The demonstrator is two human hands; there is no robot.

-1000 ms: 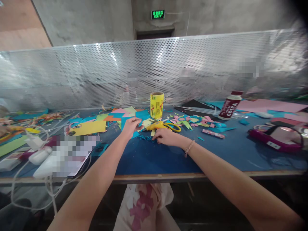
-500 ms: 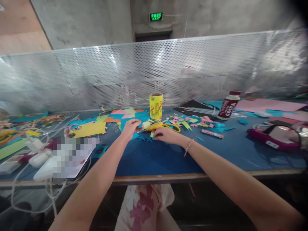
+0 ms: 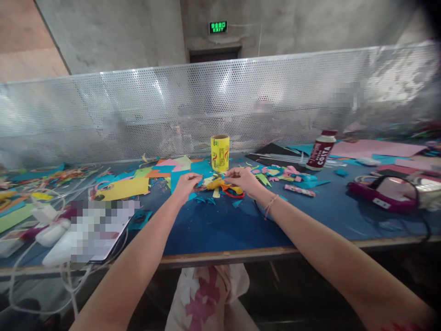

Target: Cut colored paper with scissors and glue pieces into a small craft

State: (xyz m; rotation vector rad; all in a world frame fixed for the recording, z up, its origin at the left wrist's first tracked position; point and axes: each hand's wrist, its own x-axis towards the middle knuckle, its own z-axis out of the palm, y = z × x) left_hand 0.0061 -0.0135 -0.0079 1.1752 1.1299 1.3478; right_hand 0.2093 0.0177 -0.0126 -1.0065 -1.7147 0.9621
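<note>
My left hand (image 3: 187,182) lies on the blue table mat (image 3: 213,225), its fingers pinched on the edge of a blue paper piece (image 3: 179,177). My right hand (image 3: 245,180) is raised just above the mat with its fingers curled over the yellow scissors (image 3: 222,185), whose handle loop hangs below the palm. Small blue paper scraps (image 3: 206,199) lie in front of both hands. A yellow roll (image 3: 219,152) stands upright just behind them.
A perforated metal screen (image 3: 220,105) runs along the back of the table. Coloured paper sheets (image 3: 126,187) and cables lie on the left. A dark bottle (image 3: 319,155), pink paper and a magenta device (image 3: 382,195) lie on the right. The wooden table edge (image 3: 227,255) is near my lap.
My right hand left the scraps on the mat, moved up and right, and closed over the scissors, which shifted left and tilted. My left hand stayed on the blue paper.
</note>
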